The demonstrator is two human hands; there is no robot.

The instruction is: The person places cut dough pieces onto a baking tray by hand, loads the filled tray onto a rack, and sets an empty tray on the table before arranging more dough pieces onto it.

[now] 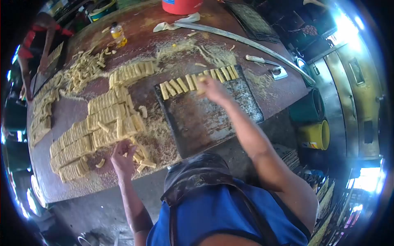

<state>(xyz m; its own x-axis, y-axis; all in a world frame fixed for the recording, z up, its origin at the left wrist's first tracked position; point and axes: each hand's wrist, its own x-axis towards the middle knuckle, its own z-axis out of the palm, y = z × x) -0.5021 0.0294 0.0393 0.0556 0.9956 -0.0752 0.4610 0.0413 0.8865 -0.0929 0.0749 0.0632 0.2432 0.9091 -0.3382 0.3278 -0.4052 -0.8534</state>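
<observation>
At twelve o'clock, one row of sticks [190, 82] is laid on one tray [197, 123]; the right hand [214, 91] at one and left hand [123, 158] at eight are seen apart, neither grip discernible.

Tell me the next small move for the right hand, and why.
Probably settle what looks like a stick in the right hand into the row of sticks on the tray. The hand is over that row, with sticks lying side by side to its left and right, though blur hides its exact grip.
</observation>
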